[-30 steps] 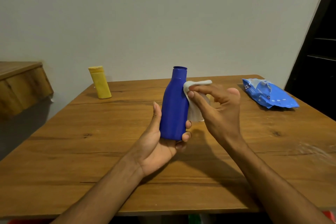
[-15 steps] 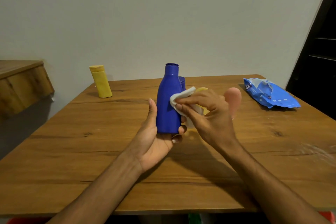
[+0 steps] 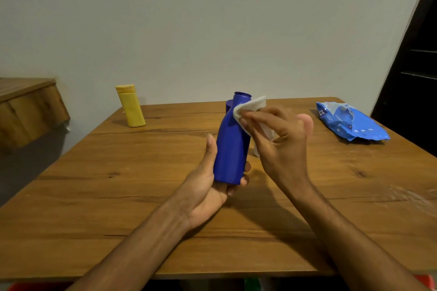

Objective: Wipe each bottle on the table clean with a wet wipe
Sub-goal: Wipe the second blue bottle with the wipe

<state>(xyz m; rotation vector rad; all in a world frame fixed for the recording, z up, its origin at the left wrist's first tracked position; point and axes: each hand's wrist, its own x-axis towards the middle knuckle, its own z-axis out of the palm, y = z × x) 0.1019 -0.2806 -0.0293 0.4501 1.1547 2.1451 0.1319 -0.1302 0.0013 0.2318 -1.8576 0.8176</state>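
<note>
My left hand (image 3: pixel 208 186) grips a blue bottle (image 3: pixel 230 149) by its base and holds it nearly upright above the middle of the wooden table (image 3: pixel 118 196). A white wet wipe (image 3: pixel 249 106) is pinched in the fingers of my right hand (image 3: pixel 281 144) and pressed against the bottle's neck and shoulder. A yellow bottle (image 3: pixel 131 106) stands at the table's far left. The top of another dark blue bottle (image 3: pixel 229 104) peeks out behind the held one. A pale object (image 3: pixel 256 151) behind my right hand is mostly hidden.
A blue wet wipe pack (image 3: pixel 350 123) lies at the table's far right. A wooden ledge (image 3: pixel 28 106) juts out at the left beside the table. A dark door frame (image 3: pixel 411 66) stands at the right. A plain wall runs behind the table.
The wipe went down to the bottle's body half a second ago and is now back up at the neck. The bottle shifted slightly left, then back, and tilts a little.
</note>
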